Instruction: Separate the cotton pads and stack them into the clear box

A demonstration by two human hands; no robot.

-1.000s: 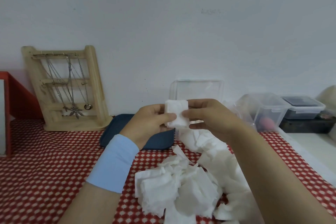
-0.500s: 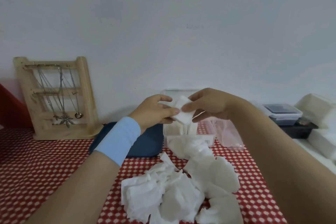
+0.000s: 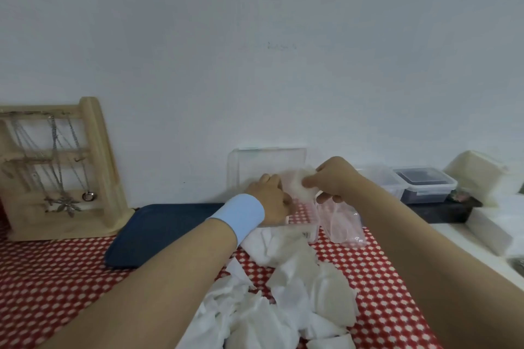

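Observation:
A loose pile of white cotton pads (image 3: 286, 292) lies on the red checked cloth in front of me. Behind it stands the clear box (image 3: 300, 225), its lid (image 3: 266, 164) raised against the wall. My right hand (image 3: 337, 181) pinches one cotton pad (image 3: 304, 185) just above the box's right side. My left hand (image 3: 270, 195), with a light blue wristband, reaches down into the box's left part. Its fingers are curled, and what they hold is hidden.
A dark blue tray (image 3: 170, 231) lies left of the box, with a wooden necklace stand (image 3: 59, 170) beyond it. A crumpled clear bag (image 3: 344, 225) sits right of the box. Lidded plastic containers (image 3: 425, 184) and white boxes (image 3: 476, 178) line the right edge.
Both hands moved forward from in front of me to the clear box. The left hand let go of the shared pad and dropped into the box. The right hand kept a pad.

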